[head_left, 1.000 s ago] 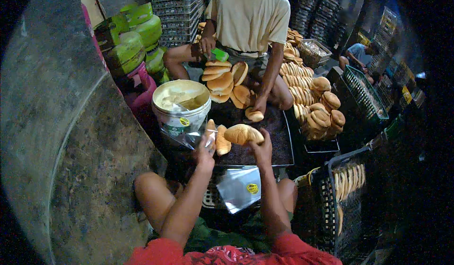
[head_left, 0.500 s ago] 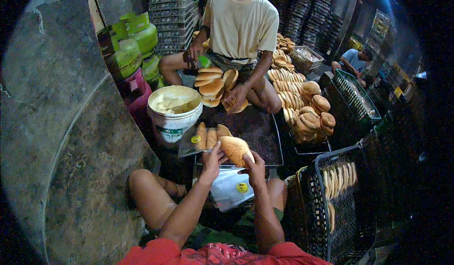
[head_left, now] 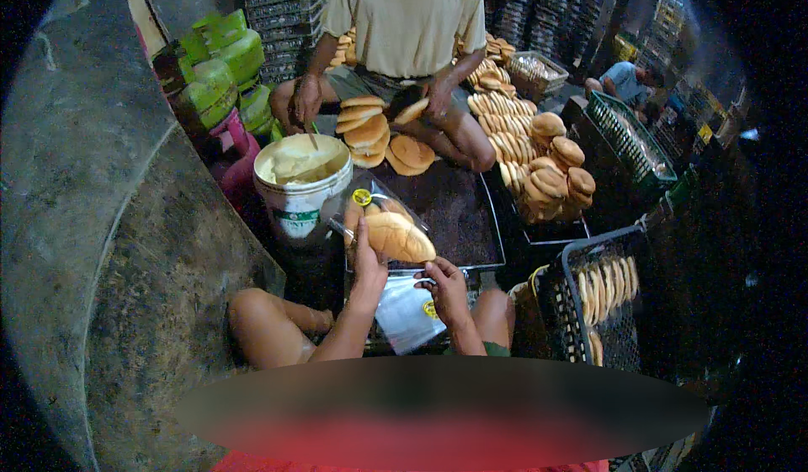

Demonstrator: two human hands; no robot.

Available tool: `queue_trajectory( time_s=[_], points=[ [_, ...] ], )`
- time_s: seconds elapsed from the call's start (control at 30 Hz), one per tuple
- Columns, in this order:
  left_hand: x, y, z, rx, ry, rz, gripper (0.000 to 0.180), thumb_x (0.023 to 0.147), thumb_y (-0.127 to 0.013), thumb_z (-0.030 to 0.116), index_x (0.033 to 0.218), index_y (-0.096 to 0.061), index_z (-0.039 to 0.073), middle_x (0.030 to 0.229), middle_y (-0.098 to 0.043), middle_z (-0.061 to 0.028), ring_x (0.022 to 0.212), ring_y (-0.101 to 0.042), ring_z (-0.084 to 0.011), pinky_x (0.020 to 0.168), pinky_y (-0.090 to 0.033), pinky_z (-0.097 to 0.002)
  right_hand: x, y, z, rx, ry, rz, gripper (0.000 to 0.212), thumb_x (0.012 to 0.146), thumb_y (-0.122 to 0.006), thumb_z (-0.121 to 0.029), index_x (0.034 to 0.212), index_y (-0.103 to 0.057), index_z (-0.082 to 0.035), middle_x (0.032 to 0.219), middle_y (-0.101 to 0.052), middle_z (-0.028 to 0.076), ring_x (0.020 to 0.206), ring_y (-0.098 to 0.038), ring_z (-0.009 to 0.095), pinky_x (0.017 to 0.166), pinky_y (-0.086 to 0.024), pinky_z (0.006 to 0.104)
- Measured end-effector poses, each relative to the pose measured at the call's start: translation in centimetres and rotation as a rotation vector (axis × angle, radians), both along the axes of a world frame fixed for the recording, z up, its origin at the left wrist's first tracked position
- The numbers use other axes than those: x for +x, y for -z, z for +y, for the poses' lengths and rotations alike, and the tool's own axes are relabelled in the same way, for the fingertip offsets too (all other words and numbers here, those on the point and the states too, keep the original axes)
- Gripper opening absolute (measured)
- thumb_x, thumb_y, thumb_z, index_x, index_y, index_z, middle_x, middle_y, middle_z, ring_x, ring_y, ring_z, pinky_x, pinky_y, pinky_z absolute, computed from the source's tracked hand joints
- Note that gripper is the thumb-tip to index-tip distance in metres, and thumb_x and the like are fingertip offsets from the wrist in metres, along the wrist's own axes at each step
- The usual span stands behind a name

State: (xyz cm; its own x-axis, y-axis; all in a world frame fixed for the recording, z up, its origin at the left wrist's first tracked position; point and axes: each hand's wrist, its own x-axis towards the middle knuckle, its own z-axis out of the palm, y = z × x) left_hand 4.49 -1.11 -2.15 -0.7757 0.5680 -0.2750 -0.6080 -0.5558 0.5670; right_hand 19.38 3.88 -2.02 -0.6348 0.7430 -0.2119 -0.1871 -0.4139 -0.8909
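A golden bread roll point(head_left: 397, 238) is held up in front of me, over the near edge of the dark tray. My left hand point(head_left: 368, 257) is closed around its left end and a clear plastic bag point(head_left: 340, 227) with a round yellow label. How far the roll lies inside the bag I cannot tell. At the roll's right tip, the fingers of my right hand point(head_left: 446, 291) pinch its end. Below both hands lies a stack of clear bags point(head_left: 406, 322). More rolls point(head_left: 389, 207) show behind the held one, partly hidden by the bag.
Across from me a person point(head_left: 404, 26) holds a split bun and dips a green-handled spreader into a white bucket of cream point(head_left: 303, 187). Split buns point(head_left: 410, 154) lie on the dark tray point(head_left: 459, 219). Rows of bread stand at right, above a black crate point(head_left: 572, 304). Green gas cylinders point(head_left: 210, 93) stand left.
The roll and bag have come together, with the bag's label now above the roll. My right hand has slid down to the roll's tip. The other person's spreader has moved into the bucket.
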Motion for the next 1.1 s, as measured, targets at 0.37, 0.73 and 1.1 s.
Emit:
queue_trajectory(
  time_s=[0.37,0.73,1.1],
  points=[
    [6.6,0.9,1.3,-0.023,0.138,0.032,0.043,0.093,-0.068,0.027,0.122,-0.054,-0.001,0.121,-0.06,-0.0099,0.111,-0.06,-0.0207,0.096,-0.048,-0.0371,6.8,-3.9,2.3,0.447,0.313,-0.476,0.031,0.09,-0.066,-0.023,0.112,-0.069,-0.002,0.107,-0.067,0.01,0.095,-0.064,0.019,0.085,-0.05,0.031],
    [3.2,7.4,-1.5,-0.988,0.531,1.876,0.037,0.074,-0.081,0.024,0.095,-0.067,-0.002,0.096,-0.067,-0.0233,0.094,-0.063,-0.0378,0.085,-0.047,-0.0451,29.4,-14.8,6.2,0.78,0.52,-0.498,0.043,0.078,-0.069,-0.011,0.12,-0.06,-0.004,0.112,-0.066,0.008,0.103,-0.061,0.019,0.092,-0.048,0.0325],
    [0.5,7.3,-2.2,-1.166,0.523,2.12,0.021,0.087,-0.065,0.022,0.082,-0.067,0.002,0.087,-0.069,-0.0178,0.08,-0.066,-0.04,0.07,-0.049,-0.0485,45.1,-7.6,9.1,0.494,0.173,-1.334,0.071,0.078,-0.069,-0.034,0.138,-0.046,-0.003,0.136,-0.053,0.018,0.125,-0.05,0.03,0.103,-0.041,0.0393]
  ],
)
